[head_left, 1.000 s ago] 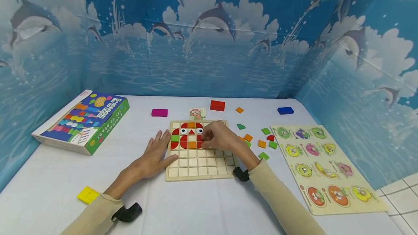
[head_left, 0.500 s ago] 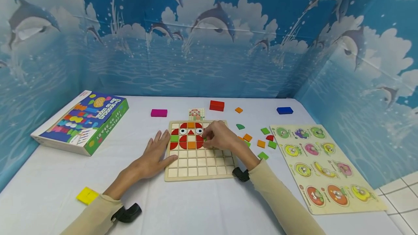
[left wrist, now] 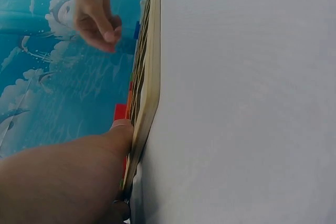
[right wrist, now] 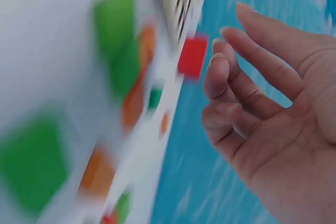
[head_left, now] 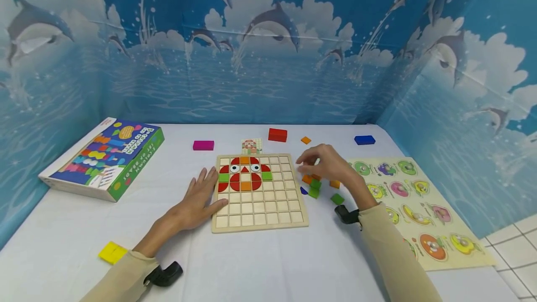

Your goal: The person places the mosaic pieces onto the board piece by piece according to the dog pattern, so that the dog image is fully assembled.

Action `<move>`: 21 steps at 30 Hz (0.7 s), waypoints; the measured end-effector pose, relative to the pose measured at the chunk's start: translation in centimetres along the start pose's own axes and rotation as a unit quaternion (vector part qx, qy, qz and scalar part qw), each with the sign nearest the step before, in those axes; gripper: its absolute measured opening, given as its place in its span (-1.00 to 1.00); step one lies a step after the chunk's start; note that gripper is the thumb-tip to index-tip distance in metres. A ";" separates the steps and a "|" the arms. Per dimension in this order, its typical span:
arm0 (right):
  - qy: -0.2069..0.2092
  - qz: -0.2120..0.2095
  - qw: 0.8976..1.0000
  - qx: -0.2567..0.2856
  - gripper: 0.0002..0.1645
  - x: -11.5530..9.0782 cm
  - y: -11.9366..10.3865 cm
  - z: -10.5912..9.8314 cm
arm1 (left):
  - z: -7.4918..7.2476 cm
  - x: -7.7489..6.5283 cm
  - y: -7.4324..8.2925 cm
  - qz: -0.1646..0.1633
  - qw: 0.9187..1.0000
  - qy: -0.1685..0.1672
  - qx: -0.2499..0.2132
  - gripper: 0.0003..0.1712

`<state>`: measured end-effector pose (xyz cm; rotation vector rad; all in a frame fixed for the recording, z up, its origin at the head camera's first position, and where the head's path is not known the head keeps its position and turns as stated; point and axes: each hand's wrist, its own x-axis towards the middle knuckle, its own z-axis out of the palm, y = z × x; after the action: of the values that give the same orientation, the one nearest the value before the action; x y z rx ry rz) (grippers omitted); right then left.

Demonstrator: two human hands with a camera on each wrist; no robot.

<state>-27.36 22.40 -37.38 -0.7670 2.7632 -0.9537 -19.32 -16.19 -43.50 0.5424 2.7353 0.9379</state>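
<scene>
A wooden grid board [head_left: 260, 208] lies on the white cloth, with red, orange, green and eye-printed tiles in its upper left cells. My left hand [head_left: 197, 199] rests along the board's left edge, fingers spread; in the left wrist view its thumb [left wrist: 122, 132] lies on the rim. Right of the board, my right hand [head_left: 327, 164] hovers over loose orange and green tiles [head_left: 314, 191]. Its fingers are loosely bent, with a gap between thumb and forefinger and nothing held in the right wrist view. A green square tile [head_left: 266, 176] sits in the board beside the red ones.
A small pattern card [head_left: 251, 146] lies behind the board. Magenta [head_left: 203, 145], red [head_left: 278, 135], blue [head_left: 364, 140] and yellow [head_left: 112, 252] blocks lie around. A game box [head_left: 102, 157] stands left; a fruit puzzle board [head_left: 442, 216] is partly under the right forearm.
My right hand has left the board and moved right, over the loose tiles. The green square tile now shows in its cell. My left hand stays on the board's edge.
</scene>
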 end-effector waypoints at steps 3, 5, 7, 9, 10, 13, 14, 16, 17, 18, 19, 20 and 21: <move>0.011 0.064 0.998 -0.003 -0.72 -1.9 2.7 -2.0 | 0.0 0.0 0.1 0.000 1.000 0.000 -0.001 0.07; 0.016 0.098 0.995 0.000 -0.69 -3.0 4.2 -3.1 | 0.0 0.0 0.1 0.000 1.000 0.000 0.001 0.08; 0.020 0.115 0.993 0.005 -0.67 -4.0 5.5 -4.1 | -0.1 0.0 0.1 0.000 1.000 -0.001 0.002 0.08; 0.021 0.129 0.991 0.015 -0.65 -4.8 6.6 -4.9 | -0.1 0.0 0.1 -0.001 1.000 -0.002 0.004 0.08; 0.019 0.130 0.991 0.019 -0.64 -5.2 7.0 -5.2 | -0.1 0.1 0.1 -0.001 1.000 -0.002 0.005 0.08; 0.010 0.150 0.988 0.026 -0.65 -6.0 8.2 -5.8 | -0.2 0.1 0.2 -0.002 1.000 0.000 0.005 0.08; 0.006 0.156 0.987 0.027 -0.66 -6.1 8.5 -5.9 | -0.2 0.1 0.2 -0.001 1.000 0.001 0.005 0.08; -0.001 0.166 0.986 0.028 -0.67 -6.3 8.9 -6.1 | -0.3 0.0 0.2 0.002 1.000 0.002 0.004 0.08; -0.002 0.173 0.985 0.028 -0.68 -6.3 9.0 -6.1 | -0.2 0.0 0.2 0.002 1.000 0.003 0.004 0.07; -0.002 0.177 0.984 0.026 -0.69 -6.3 9.0 -6.1 | -0.2 0.0 0.2 0.002 1.000 0.002 0.004 0.07; -0.004 0.180 0.983 0.024 -0.70 -6.3 9.1 -6.1 | -0.2 0.0 0.2 0.003 1.000 0.002 0.003 0.08; -0.006 0.184 0.983 0.020 -0.72 -6.3 9.1 -6.1 | -0.1 0.0 0.2 0.002 1.000 0.001 0.001 0.07; -0.008 0.186 0.982 0.017 -0.73 -6.3 9.1 -6.1 | -0.1 0.0 0.2 0.001 1.000 0.000 -0.001 0.08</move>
<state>-27.43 34.96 -38.33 -0.2348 2.7260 -0.9075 -19.32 -16.07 -43.32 0.5453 2.7341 0.9396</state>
